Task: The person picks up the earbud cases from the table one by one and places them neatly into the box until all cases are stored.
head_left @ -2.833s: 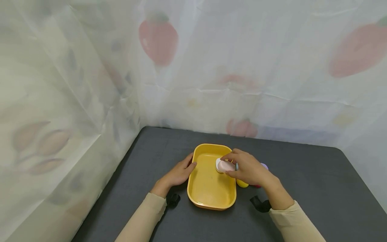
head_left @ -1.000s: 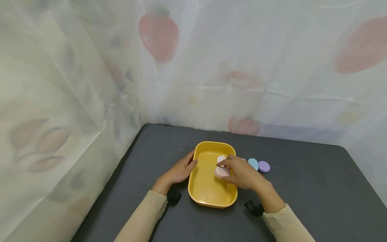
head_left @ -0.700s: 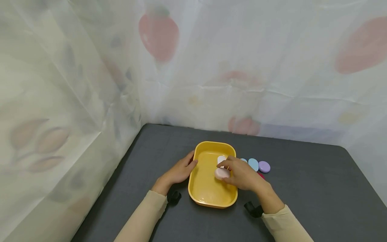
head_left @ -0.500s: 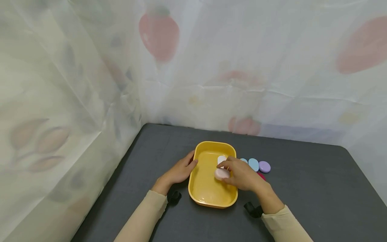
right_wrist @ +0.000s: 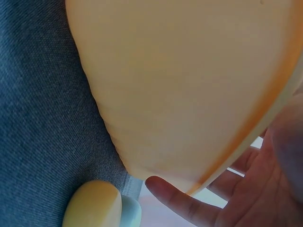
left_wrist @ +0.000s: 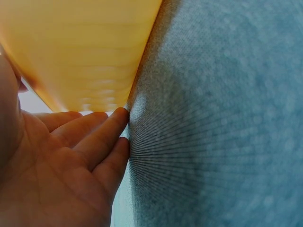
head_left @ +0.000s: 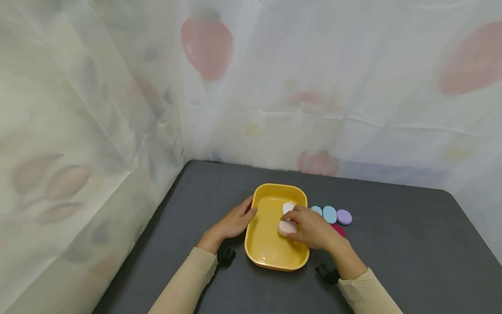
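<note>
On a dark grey tabletop (head_left: 392, 244), a yellow rectangular plastic tray with rounded corners (head_left: 262, 244) lies with its long axis running from the near edge towards the far edge. The left hand (head_left: 234, 221) grips the tray's left wall, thumb over the rim and fingers against the outside. The right hand (head_left: 313, 226) reaches in across the right rim and pinches a smooth pale-pink oval piece (head_left: 286, 227) between thumb and fingers. This piece sits inside the tray, right of its centreline, at the left of the right hand, which is the nearer one; its long axis seems to run crosswise, though its right end is hidden. Whether it touches the tray floor, I cannot tell. Just beyond, towards the tray's far right corner, is a white rounded piece (head_left: 288, 206).
</note>
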The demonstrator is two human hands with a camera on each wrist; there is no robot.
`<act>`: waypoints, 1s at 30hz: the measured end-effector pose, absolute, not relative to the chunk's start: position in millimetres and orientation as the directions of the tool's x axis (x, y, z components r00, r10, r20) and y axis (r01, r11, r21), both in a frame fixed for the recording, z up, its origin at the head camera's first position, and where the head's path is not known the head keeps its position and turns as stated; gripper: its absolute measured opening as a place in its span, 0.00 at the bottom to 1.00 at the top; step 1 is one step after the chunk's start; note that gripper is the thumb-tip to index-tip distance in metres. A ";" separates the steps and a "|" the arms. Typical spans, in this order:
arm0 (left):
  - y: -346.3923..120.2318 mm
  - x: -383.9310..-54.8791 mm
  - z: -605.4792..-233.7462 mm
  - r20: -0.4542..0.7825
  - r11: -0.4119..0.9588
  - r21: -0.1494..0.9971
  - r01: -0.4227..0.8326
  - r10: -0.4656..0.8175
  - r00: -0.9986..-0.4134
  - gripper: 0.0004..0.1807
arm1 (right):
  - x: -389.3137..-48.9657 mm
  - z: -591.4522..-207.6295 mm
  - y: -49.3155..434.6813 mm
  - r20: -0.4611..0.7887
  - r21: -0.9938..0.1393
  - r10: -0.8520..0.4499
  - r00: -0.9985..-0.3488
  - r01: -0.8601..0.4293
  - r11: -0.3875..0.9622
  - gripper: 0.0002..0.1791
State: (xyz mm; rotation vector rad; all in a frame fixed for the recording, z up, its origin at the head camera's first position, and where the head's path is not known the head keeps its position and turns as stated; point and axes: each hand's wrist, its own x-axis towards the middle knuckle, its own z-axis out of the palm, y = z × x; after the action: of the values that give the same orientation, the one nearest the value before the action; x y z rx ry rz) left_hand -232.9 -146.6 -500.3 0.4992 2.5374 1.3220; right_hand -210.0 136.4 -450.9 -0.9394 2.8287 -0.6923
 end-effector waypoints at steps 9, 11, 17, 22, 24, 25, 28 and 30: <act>-146.7 -234.0 -502.3 -0.052 0.523 0.832 0.186 0.408 -0.912 0.33 | -210.3 -451.9 135.4 0.058 -0.439 -0.589 -0.806 -0.550 0.710 0.17; -146.8 -234.1 -502.9 -0.051 0.522 0.832 0.187 0.408 -0.911 0.33 | -210.3 -452.1 134.9 0.050 -0.433 -0.584 -0.810 -0.545 0.718 0.18; -147.5 -233.0 -503.7 -0.055 0.532 0.826 0.189 0.409 -0.911 0.33 | -209.6 -452.3 133.5 0.037 -0.426 -0.569 -0.821 -0.528 0.734 0.18; -148.1 -231.9 -503.4 -0.064 0.532 0.827 0.183 0.412 -0.909 0.34 | -208.4 -451.8 132.1 0.020 -0.414 -0.556 -0.831 -0.513 0.752 0.18; -148.0 -232.1 -503.4 -0.062 0.524 0.832 0.184 0.416 -0.907 0.34 | -208.5 -452.1 131.5 0.014 -0.404 -0.550 -0.835 -0.508 0.761 0.18; -148.0 -232.2 -503.4 -0.059 0.521 0.833 0.186 0.418 -0.907 0.34 | -208.7 -452.2 131.2 0.014 -0.397 -0.549 -0.836 -0.508 0.764 0.17; -147.9 -232.8 -503.3 -0.056 0.519 0.834 0.188 0.418 -0.907 0.34 | -209.2 -452.1 130.9 0.017 -0.384 -0.545 -0.838 -0.509 0.771 0.17; -147.9 -232.8 -502.9 -0.056 0.519 0.834 0.187 0.417 -0.907 0.34 | -209.3 -451.6 130.8 0.019 -0.377 -0.543 -0.840 -0.509 0.774 0.17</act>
State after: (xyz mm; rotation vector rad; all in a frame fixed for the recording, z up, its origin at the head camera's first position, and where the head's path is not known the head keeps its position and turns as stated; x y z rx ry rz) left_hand -232.8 -147.9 -502.9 0.5105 2.5124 1.3346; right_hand -209.3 130.8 -451.6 -0.8537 2.8727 -0.5713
